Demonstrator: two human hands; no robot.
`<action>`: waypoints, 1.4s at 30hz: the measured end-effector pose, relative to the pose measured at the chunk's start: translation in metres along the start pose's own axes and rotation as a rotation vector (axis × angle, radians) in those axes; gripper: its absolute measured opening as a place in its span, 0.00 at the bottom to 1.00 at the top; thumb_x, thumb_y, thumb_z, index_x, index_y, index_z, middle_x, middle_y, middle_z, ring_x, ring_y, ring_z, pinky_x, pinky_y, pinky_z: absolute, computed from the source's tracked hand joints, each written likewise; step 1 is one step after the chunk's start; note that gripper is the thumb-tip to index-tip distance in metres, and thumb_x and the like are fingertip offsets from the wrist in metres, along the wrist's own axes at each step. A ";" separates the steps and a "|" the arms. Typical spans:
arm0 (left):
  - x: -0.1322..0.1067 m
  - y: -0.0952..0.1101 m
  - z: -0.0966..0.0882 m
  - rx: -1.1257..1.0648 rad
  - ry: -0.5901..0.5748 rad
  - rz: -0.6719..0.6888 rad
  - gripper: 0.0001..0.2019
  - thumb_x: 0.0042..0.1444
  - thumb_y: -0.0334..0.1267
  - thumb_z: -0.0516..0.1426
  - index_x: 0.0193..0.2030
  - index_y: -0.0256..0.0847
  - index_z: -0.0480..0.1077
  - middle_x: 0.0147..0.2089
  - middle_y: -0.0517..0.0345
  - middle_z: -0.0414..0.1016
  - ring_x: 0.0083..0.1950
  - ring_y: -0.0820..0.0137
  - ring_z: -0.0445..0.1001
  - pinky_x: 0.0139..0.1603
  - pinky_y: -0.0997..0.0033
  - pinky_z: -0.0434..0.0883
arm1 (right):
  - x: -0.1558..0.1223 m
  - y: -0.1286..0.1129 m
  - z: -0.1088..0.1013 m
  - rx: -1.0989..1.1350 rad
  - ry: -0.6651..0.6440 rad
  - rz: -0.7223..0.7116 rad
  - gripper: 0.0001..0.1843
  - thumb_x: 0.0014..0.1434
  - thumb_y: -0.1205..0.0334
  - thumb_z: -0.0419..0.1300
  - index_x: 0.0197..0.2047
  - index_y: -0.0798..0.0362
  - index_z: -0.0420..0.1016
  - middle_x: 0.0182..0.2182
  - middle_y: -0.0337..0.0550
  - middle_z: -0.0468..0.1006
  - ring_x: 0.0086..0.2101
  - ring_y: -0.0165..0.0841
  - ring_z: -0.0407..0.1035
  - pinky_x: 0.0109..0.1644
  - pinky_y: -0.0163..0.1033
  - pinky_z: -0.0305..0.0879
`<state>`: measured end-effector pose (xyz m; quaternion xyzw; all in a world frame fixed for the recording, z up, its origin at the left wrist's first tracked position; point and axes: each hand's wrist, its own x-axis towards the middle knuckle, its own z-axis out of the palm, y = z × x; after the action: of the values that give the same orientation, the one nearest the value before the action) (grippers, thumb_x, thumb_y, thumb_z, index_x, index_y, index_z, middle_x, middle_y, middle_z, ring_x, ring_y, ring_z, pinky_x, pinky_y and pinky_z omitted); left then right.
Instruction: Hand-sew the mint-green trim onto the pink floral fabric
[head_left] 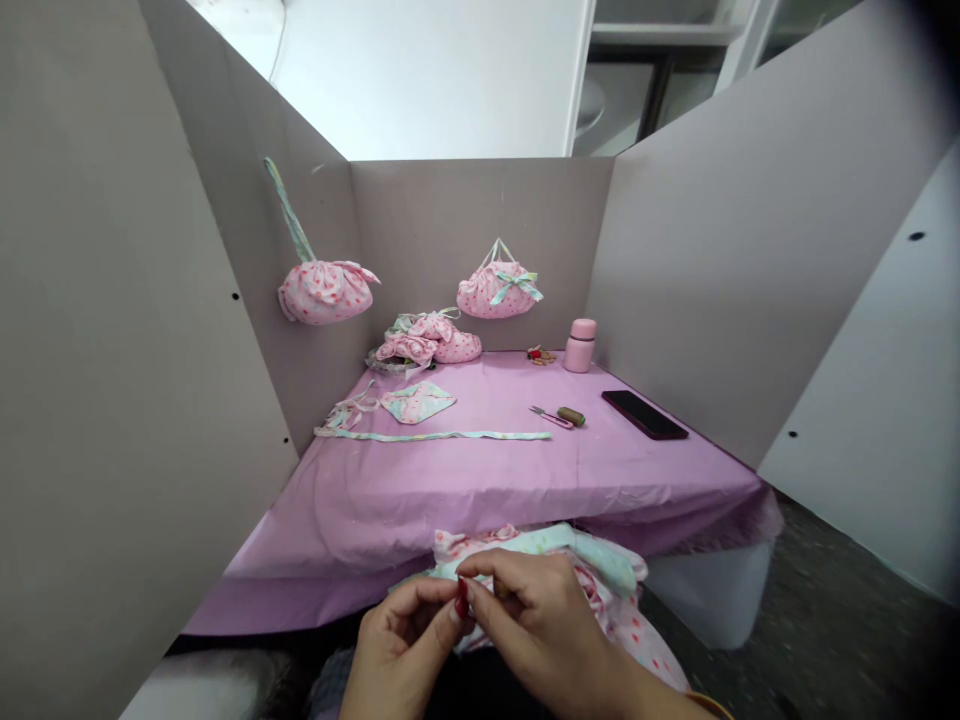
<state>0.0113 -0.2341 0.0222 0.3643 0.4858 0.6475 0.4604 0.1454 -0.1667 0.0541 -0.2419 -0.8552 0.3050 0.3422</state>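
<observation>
Booth: we see grey panels rising left, right and far, walling off the surface on three sides.
Table: a pink-purple tablecloth covers it and drapes over the near edge.
Plastic bin: we make out a translucent tub under the near right corner.
Lap cloth: the pink dotted and mint fabric lies bunched in our lap, just nearer than the table, probably so the lap bears its weight. Its long axis runs roughly left to right, the right end sloping nearer; a mint band follows its far side.
Pouches: one pink pouch hangs by a strap at the left panel, a bowed pouch at the far one, perhaps to keep them off the table; a fabric pile sits far left.
Mint strip: the strap lies straight, left to right.
Hands: our left hand and right hand meet over the cloth, fingers curled, tips nearly touching, seemingly for fine control. We cannot tell whether they grip anything.
Phone and bottle: the dark phone and pink bottle stay right, presumably out of the way.
Snips and spool: thread snips lie beside an olive thread spool, likely for easy reach.
</observation>
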 end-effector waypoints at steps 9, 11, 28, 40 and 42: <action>0.000 -0.003 -0.001 -0.003 -0.011 -0.004 0.05 0.44 0.39 0.65 0.30 0.42 0.79 0.30 0.56 0.81 0.34 0.67 0.76 0.38 0.75 0.71 | -0.001 -0.001 0.000 0.043 0.004 0.025 0.12 0.57 0.68 0.53 0.38 0.54 0.78 0.23 0.38 0.77 0.19 0.26 0.65 0.25 0.29 0.58; 0.000 -0.002 -0.001 0.004 -0.009 0.001 0.06 0.44 0.39 0.65 0.30 0.42 0.79 0.30 0.56 0.81 0.34 0.66 0.76 0.38 0.74 0.71 | -0.001 -0.002 0.001 0.054 0.009 0.032 0.12 0.56 0.68 0.54 0.38 0.54 0.78 0.22 0.38 0.76 0.19 0.26 0.64 0.25 0.29 0.58; 0.000 0.002 0.001 0.069 0.011 0.024 0.05 0.44 0.39 0.65 0.29 0.42 0.79 0.30 0.56 0.81 0.34 0.65 0.76 0.38 0.73 0.71 | 0.001 0.000 0.004 0.052 0.002 0.101 0.12 0.54 0.67 0.52 0.32 0.56 0.77 0.18 0.36 0.68 0.19 0.25 0.57 0.23 0.31 0.50; -0.001 0.000 -0.001 0.246 -0.019 0.115 0.05 0.48 0.38 0.62 0.31 0.44 0.80 0.29 0.57 0.78 0.33 0.65 0.74 0.37 0.73 0.70 | 0.005 0.000 0.011 0.368 0.018 0.264 0.07 0.42 0.69 0.50 0.23 0.56 0.69 0.14 0.31 0.55 0.17 0.24 0.47 0.20 0.30 0.44; -0.001 0.001 -0.001 0.250 -0.036 0.110 0.05 0.48 0.38 0.62 0.30 0.44 0.80 0.28 0.56 0.77 0.32 0.65 0.74 0.36 0.73 0.70 | 0.005 -0.001 0.011 0.404 0.023 0.272 0.07 0.42 0.69 0.49 0.22 0.56 0.68 0.14 0.30 0.54 0.17 0.24 0.47 0.20 0.30 0.44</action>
<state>0.0107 -0.2357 0.0231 0.4564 0.5335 0.5997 0.3840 0.1334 -0.1677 0.0503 -0.2850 -0.7322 0.5105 0.3494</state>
